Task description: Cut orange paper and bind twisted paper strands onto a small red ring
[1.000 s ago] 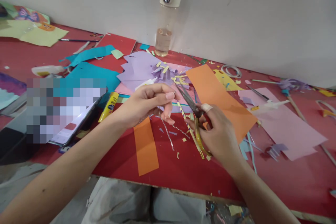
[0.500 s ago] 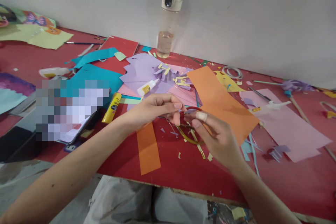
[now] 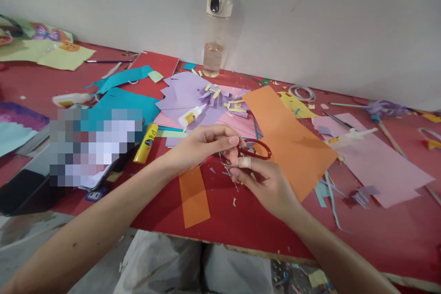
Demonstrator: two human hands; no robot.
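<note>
My left hand (image 3: 217,142) is closed in a pinch above the red table, with thin silvery strands (image 3: 227,167) running out below its fingertips. My right hand (image 3: 267,183) sits just to its right, thumb and index finger, the index with a light bandage on it, pinched at the same strands. The fingertips of both hands nearly touch, and they hide part of what lies between them. Scissors with a red handle loop (image 3: 257,148) lie right behind the fingers; their other parts are hidden. An orange paper strip (image 3: 195,197) lies below my left hand.
A large orange sheet (image 3: 292,142) and pink paper (image 3: 375,161) lie to the right. Behind are purple sheets (image 3: 179,89), a glue bottle (image 3: 191,117) and a standing water bottle (image 3: 213,46). A yellow glue stick (image 3: 146,143) lies left, beside a blurred-out device (image 3: 103,151).
My right hand has moved left and in to my left hand, its fingers now closed near the left fingertips. The red scissor loop shows more; the yellowish loop is now covered. The view shifted slightly.
</note>
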